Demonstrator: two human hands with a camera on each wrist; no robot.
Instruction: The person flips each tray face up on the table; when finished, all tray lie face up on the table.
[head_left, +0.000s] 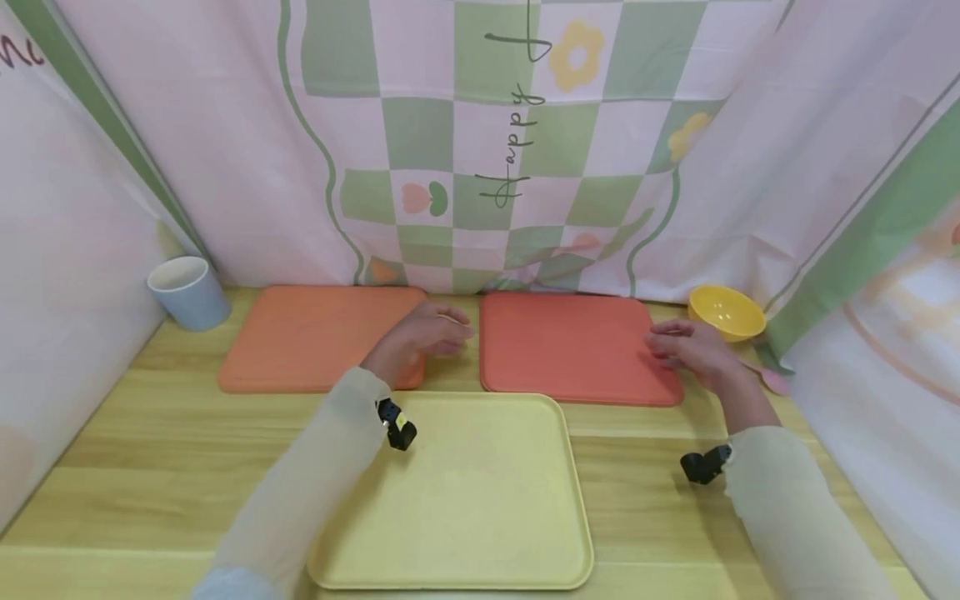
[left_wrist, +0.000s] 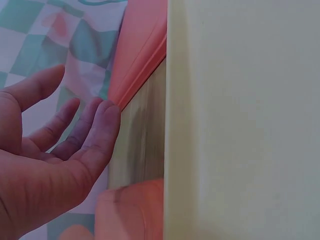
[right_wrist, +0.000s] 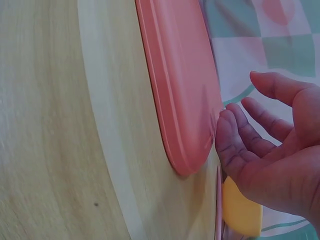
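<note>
My left hand (head_left: 427,333), fingers loosely bent and holding nothing, hovers by the right edge of the orange tray (head_left: 315,337). In the left wrist view the same hand (left_wrist: 70,145) has its palm and spread thumb showing. My right hand (head_left: 693,348) is over the right end of the red tray (head_left: 566,346), its fingers relaxed and empty. The right wrist view shows that hand (right_wrist: 270,145) beside the rounded corner of the red tray (right_wrist: 182,100); whether it touches is unclear. A pale yellow tray (head_left: 472,492) lies in front, partly under my left forearm.
A blue cup (head_left: 197,296) stands at the back left. At the back right are a yellow bowl (head_left: 726,313) and a pink utensil (head_left: 774,382), partly hidden by my right hand. A checkered curtain (head_left: 487,133) hangs behind the trays, along the wooden table's (head_left: 150,450) back edge.
</note>
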